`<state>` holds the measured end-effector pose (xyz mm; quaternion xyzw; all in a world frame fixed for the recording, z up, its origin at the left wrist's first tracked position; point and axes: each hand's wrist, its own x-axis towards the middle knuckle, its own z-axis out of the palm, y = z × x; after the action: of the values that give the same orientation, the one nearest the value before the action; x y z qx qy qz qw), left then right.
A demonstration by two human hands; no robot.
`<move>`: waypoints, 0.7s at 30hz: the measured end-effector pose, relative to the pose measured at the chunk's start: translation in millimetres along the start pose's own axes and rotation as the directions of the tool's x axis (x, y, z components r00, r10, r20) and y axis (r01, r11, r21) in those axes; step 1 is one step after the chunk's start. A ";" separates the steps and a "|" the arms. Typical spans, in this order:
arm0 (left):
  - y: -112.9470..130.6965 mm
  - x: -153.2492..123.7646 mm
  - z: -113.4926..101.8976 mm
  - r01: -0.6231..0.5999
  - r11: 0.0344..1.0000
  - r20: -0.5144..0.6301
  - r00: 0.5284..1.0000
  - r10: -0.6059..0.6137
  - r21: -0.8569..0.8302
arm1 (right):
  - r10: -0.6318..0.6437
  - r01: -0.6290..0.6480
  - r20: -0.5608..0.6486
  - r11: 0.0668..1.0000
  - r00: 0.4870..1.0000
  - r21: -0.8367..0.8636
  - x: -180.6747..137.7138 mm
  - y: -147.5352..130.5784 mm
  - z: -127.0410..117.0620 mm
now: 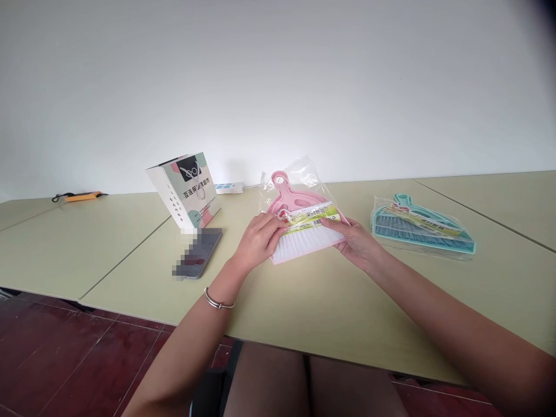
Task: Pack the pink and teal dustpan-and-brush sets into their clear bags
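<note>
A pink dustpan and brush set (299, 197) with white bristles is held up between both hands, a clear plastic bag (307, 168) around its upper part. A green and yellow printed label (310, 217) crosses its middle. My left hand (259, 240) is closed at the set's left edge, thumb and fingers pinching near the label's left end. My right hand (354, 240) grips the right edge, thumb on top over the label and fingers underneath. To the right lies a second set, a teal dustpan and brush (425, 229), in its own clear bag.
A printed paper bag (189, 188) stands tilted on the pale table (321, 307), left of the hands. Before it lies a dark phone (204, 252), partly pixelated. An orange object with a black cord (82, 197) sits far left; a white and blue item (229, 188) is near the wall.
</note>
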<state>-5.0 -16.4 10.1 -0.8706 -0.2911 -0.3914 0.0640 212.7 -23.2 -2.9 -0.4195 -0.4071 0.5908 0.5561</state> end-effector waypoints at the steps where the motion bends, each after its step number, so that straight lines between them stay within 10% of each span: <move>1: 0.4 -0.4 -0.8 0.022 1.000 0.004 1.000 -0.022 -0.006 | -0.013 0.013 -0.002 1.000 1.000 0.000 0.0 1.2 0.6; 6: 4.1 -2.8 -1.2 0.170 0.983 -0.170 0.969 -0.181 -0.075 | -0.023 0.024 -0.017 0.999 1.000 0.033 -1.7 7.7 5.1; 9: 2.5 -1.8 0.7 0.420 0.861 -0.392 0.768 -0.506 -0.287 | -0.009 0.012 -0.025 0.997 1.000 0.082 -3.2 9.7 7.7; 12: -3.2 -0.4 5.1 0.615 0.493 -0.036 0.603 -0.797 -0.616 | 0.013 -0.009 -0.044 0.994 0.999 0.110 -4.4 10.7 9.7; 15: -7.3 -1.0 11.6 0.656 0.226 0.342 0.619 -0.707 -0.720 | 0.047 -0.040 -0.068 0.994 0.997 0.105 -3.8 11.5 9.5; 18: -7.9 -3.0 17.6 0.603 0.200 0.377 0.688 -0.621 -0.772 | 0.039 -0.040 -0.076 0.999 0.996 -0.007 -0.3 12.9 4.8; 21: -7.7 -4.5 21.4 0.605 0.126 0.389 0.643 -0.660 -0.787 | -0.011 -0.040 -0.189 0.964 0.982 -0.263 5.3 16.5 -3.0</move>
<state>2.1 -4.9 -8.7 -0.5520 -0.3843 -0.4923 -0.5525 210.2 -18.7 -19.7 -0.5473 -0.4250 0.4928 0.5263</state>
